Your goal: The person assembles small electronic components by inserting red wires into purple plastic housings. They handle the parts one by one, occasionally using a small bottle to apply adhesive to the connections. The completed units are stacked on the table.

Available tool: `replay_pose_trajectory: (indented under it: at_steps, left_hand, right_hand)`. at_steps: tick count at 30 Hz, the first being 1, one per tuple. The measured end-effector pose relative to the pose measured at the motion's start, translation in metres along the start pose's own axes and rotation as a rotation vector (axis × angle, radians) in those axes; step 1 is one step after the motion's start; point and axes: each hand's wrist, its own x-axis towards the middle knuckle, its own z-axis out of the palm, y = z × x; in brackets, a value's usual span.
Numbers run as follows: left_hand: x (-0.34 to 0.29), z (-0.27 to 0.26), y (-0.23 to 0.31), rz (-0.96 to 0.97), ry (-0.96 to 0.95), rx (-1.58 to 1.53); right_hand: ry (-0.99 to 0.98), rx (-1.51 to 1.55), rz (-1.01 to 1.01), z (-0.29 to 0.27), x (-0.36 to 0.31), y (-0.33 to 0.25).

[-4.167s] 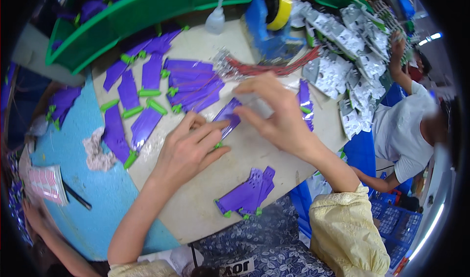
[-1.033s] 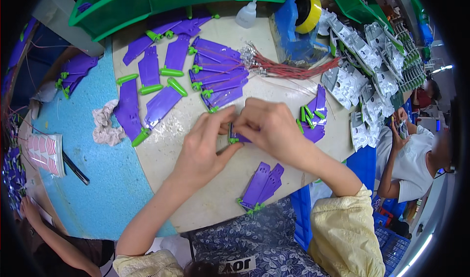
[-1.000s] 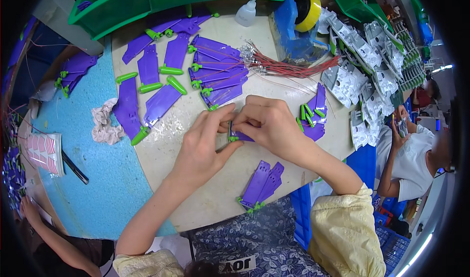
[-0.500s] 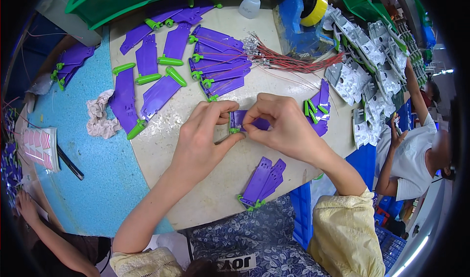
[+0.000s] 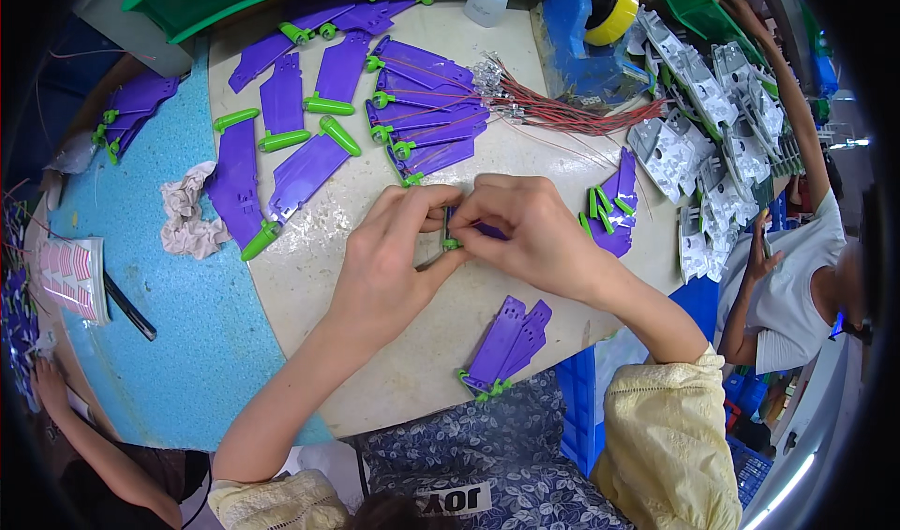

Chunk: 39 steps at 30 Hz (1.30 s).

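Between my two hands, over the middle of the table, is a purple plastic fin (image 5: 491, 232) with a green end piece (image 5: 451, 244). My left hand (image 5: 386, 253) is closed on its left end, fingers above and thumb below. My right hand (image 5: 539, 239) pinches at the same end, its fingers covering much of the fin; whether a small part sits in that pinch cannot be made out. Just beyond lie purple fins with green tips and thin wires (image 5: 436, 108). A small stack of purple fins (image 5: 506, 343) rests near the table's front edge.
Red wires (image 5: 572, 113) lie bundled near a blue tape dispenser (image 5: 572, 47). Grey-white plastic parts (image 5: 708, 127) pile up at right. Purple fins with green caps (image 5: 614, 202) sit right of my hands; crumpled tissue (image 5: 190, 213) lies left. Other people work at both sides.
My right hand has shifted slightly left, its fingers now over the fin's left end. My left hand keeps its hold. At the right, another person's arm has reached farther up.
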Motion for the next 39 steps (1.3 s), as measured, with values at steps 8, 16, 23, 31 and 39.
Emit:
replay_pose_trajectory:
  at_steps: [8, 16, 23, 31, 39]
  left_hand:
    - [0.001, -0.001, 0.0, 0.007, 0.001, 0.011]
    - [0.001, -0.001, 0.0, -0.034, -0.002, 0.049]
    - [0.002, 0.003, 0.001, 0.045, 0.029, 0.074]
    - [0.0, 0.002, 0.002, 0.164, 0.029, 0.306]
    - [0.026, -0.012, -0.004, 0.455, -0.211, 0.279]
  right_hand:
    - [0.063, 0.172, 0.263, 0.0, -0.025, -0.005]
    - [0.034, 0.046, 0.081, -0.003, -0.012, -0.001]
    - [0.041, 0.006, 0.097, 0.002, -0.016, -0.008]
    - [0.262, 0.046, 0.448, -0.005, -0.009, 0.002]
    - [0.353, -0.175, 0.34, -0.01, -0.01, 0.006]
